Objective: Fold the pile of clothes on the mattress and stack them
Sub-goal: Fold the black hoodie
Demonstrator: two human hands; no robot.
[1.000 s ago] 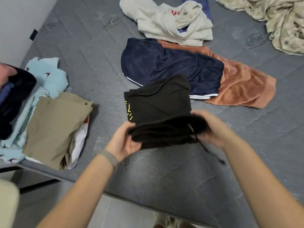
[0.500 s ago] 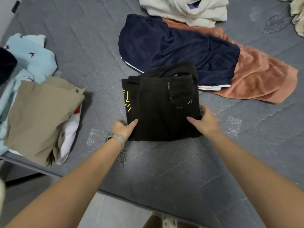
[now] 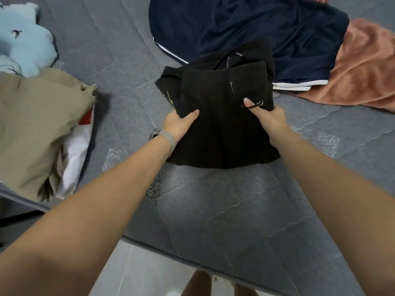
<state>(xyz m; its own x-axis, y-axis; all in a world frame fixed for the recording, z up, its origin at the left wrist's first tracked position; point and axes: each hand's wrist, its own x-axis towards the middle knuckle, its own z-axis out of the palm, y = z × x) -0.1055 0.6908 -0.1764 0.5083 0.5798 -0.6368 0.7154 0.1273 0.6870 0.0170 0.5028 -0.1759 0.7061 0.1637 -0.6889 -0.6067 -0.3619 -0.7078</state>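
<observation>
We hold the folded black garment with both hands at the middle of the grey mattress.

Our left hand grips the garment's left edge, thumb laid on top and the other fingers hidden beneath the cloth; a mesh watch band sits on that wrist. Our right hand grips the right edge, thumb pressing down on the black fabric beside a thin drawstring, its other fingers out of sight under the fold. Just beyond the black garment lie navy shorts, touching its far edge, with an orange towel to their right. Well to the garment's left sits a stack topped by a khaki piece, a light blue garment behind it.
</observation>
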